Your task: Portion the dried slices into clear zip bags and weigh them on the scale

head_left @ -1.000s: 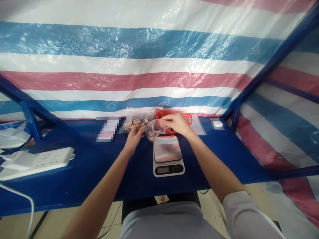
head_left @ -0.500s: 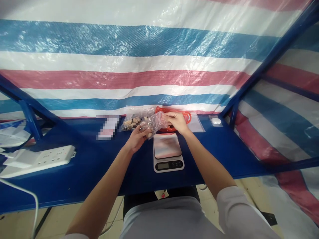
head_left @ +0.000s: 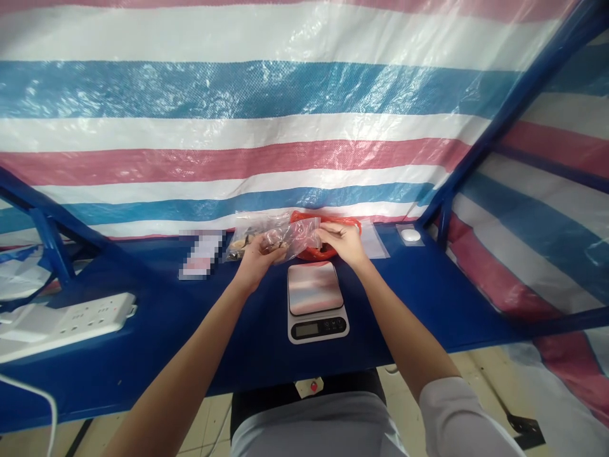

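Both my hands hold a small clear plastic bag point(head_left: 295, 235) with brownish pieces inside, stretched sideways above the far end of a digital scale point(head_left: 316, 301). My left hand point(head_left: 257, 254) grips the bag's left end, fingers closed. My right hand point(head_left: 342, 242) pinches the right end. Behind the left hand a larger clear bag of brownish pieces point(head_left: 250, 233) lies on the blue table point(head_left: 157, 330). The scale's steel plate carries nothing.
An orange-red cord bundle point(head_left: 333, 223) lies behind the held bag. Flat clear bags point(head_left: 375, 241) and a small white round object point(head_left: 410, 235) sit at the back right. A white power strip point(head_left: 71, 317) is at the left. A striped tarp point(head_left: 266, 127) walls the back.
The small bag has been pulled out flat between my hands and raised a little; both hands shifted slightly away from me.
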Motion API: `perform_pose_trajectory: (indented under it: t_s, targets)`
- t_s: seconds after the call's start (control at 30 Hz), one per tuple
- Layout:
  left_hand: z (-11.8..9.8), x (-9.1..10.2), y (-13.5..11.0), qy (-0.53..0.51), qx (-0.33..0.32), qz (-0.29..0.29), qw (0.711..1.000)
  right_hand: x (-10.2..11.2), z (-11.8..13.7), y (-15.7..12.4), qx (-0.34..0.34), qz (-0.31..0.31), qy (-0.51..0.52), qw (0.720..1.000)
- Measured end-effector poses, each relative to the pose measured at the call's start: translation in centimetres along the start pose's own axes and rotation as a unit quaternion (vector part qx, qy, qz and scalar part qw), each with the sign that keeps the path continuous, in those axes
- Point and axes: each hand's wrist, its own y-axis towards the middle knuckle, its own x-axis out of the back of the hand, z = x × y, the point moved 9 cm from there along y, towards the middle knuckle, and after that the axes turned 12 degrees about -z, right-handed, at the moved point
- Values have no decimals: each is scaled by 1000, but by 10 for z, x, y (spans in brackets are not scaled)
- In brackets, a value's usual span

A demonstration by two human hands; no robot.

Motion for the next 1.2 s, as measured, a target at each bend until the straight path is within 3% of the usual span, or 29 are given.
perform_pose_trajectory:
  t_s: [0.13, 0.33, 0.57, 0.7, 1.03, 1.2]
  targets:
    - [-12, -10, 8, 47, -37, 20, 998, -4, -1, 10, 22, 12, -33, 999]
    - [-37, -13, 29, 159, -120, 20, 980, 1, -24, 24, -89, 42, 80, 992]
    - [-67, -36, 45, 319, -218, 35, 922, 31, -42, 45, -154, -57, 120, 979]
    - [-81, -55, 47, 381, -258, 56, 886, 35, -43, 53, -155, -41, 97, 982]
    - [-91, -85, 56, 495, -300, 109, 808, 28, -56, 59, -180, 35, 79, 980]
    - [-92, -95, 58, 512, -300, 127, 795, 30, -64, 57, -217, 36, 72, 973]
